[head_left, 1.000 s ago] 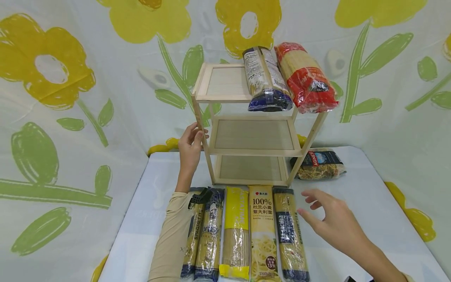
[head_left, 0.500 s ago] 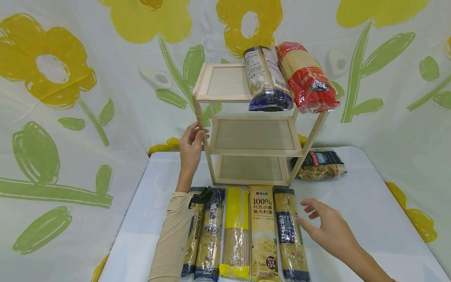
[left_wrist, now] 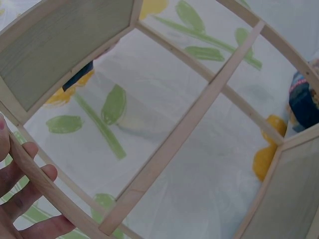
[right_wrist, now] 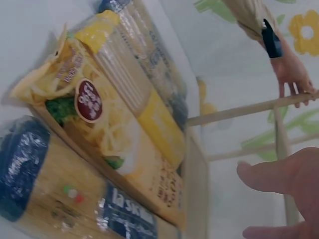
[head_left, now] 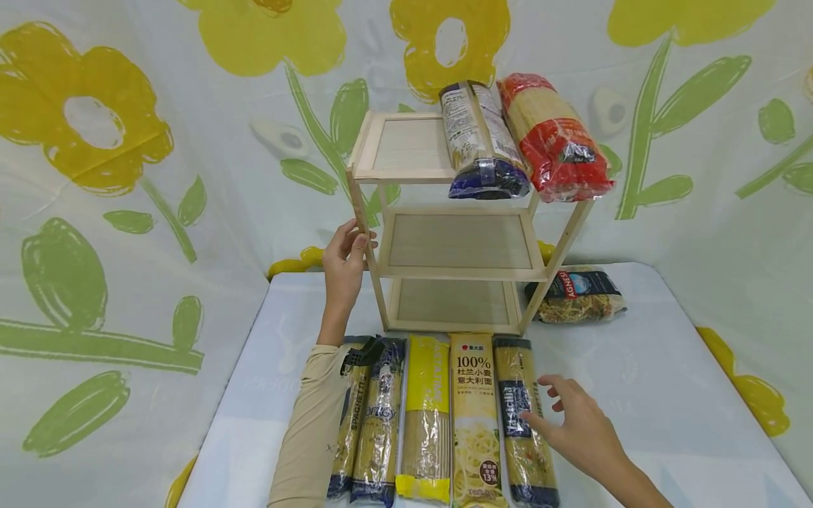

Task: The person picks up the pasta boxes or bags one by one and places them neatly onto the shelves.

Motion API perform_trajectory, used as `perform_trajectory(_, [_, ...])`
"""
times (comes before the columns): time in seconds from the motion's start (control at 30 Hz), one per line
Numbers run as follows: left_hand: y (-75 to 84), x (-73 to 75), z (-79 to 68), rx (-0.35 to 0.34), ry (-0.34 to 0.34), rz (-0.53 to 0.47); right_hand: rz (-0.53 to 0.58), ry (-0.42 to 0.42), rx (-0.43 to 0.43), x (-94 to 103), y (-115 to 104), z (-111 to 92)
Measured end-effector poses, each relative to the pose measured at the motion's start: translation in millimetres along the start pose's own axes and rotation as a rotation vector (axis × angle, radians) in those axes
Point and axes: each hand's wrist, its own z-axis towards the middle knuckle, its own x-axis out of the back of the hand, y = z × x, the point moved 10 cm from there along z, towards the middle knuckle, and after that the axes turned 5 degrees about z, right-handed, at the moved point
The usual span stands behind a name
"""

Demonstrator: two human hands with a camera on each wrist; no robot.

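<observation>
My left hand [head_left: 346, 262] grips the left front post [left_wrist: 47, 184] of a three-tier wooden shelf [head_left: 460, 274], its fingers curled round the wood in the left wrist view. My right hand [head_left: 581, 427] is at the right side of a blue-labelled spaghetti pack [head_left: 522, 423], thumb overlapping the pack in the head view, fingers loosely spread. In the right wrist view its thumb and a finger [right_wrist: 269, 177] show with nothing between them. Left of that pack lie a cream noodle pack [head_left: 473, 423], a yellow-banded pasta pack [head_left: 424, 423] and two blue-ended spaghetti packs [head_left: 379, 430].
On the shelf's top tier lie a blue-and-white pack [head_left: 484, 141] and a red pasta pack [head_left: 555, 141], both at the right. An Agnesi pasta bag [head_left: 581, 296] lies on the white table [head_left: 660, 367] behind the right post. Flower-printed cloth [head_left: 222, 141] surrounds the table.
My right hand has moved left and down to the side of the blue-labelled spaghetti pack. The left hand keeps its grip on the shelf post.
</observation>
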Motion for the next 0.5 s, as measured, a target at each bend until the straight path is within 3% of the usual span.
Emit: perform_trajectory(0.5, [3.8, 0.1, -1.0, -0.028, 0.006, 0.0, 0.01, -0.097, -0.133, -49.5, 40.0, -2.7])
